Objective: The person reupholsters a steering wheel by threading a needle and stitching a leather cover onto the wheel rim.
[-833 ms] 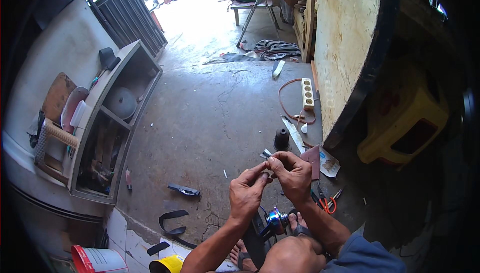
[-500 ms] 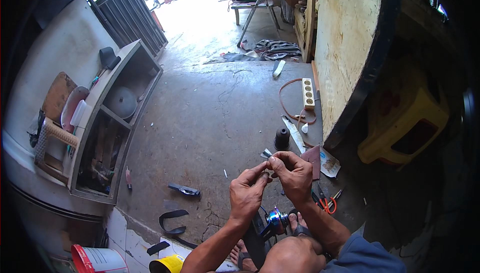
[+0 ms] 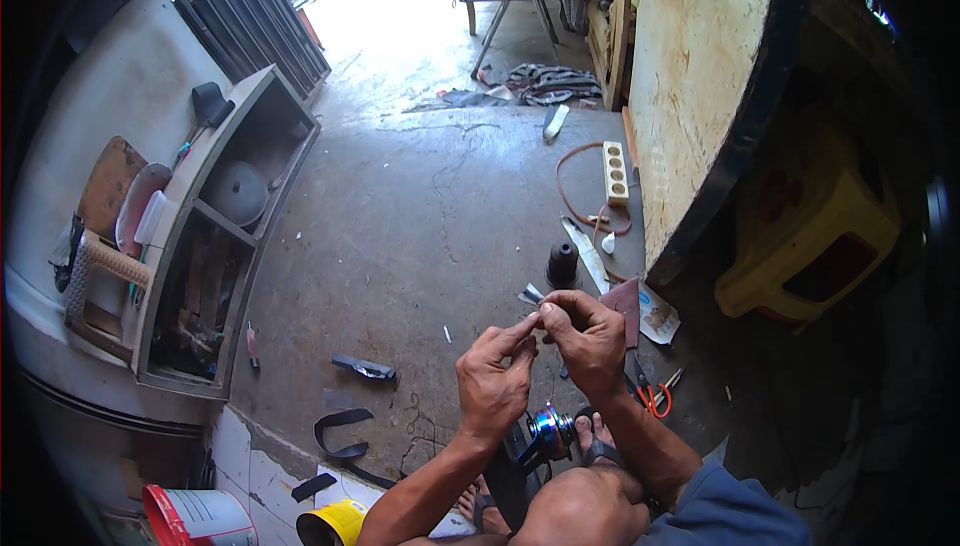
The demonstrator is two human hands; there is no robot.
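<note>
Both hands meet fingertip to fingertip above the floor. My left hand (image 3: 490, 378) is closed in a pinch, thumb against forefinger. My right hand (image 3: 585, 344) is pinched too, its fingertips touching the left ones. Whatever lies between the fingers is too small to make out. Below them, between my feet, is a shiny blue-violet metal part with a round silver end (image 3: 549, 434), beside a dark strip (image 3: 508, 486) near my knee. Just beyond the fingertips stands a black ribbed, tapered piece (image 3: 562, 264). A small pale-and-dark scrap (image 3: 531, 294) lies close to it.
Orange-handled scissors (image 3: 657, 401) and a brown-red sheet (image 3: 622, 308) lie right of my hands. A power strip (image 3: 615, 174) with a cord is farther off. Left are a black strap (image 3: 340, 436), a dark block (image 3: 364, 367), a cabinet (image 3: 225, 276) and a yellow can (image 3: 335, 524).
The view has shifted slightly, so the floor things sit a little higher and farther left. Both hands stay pinched together in nearly the same pose.
</note>
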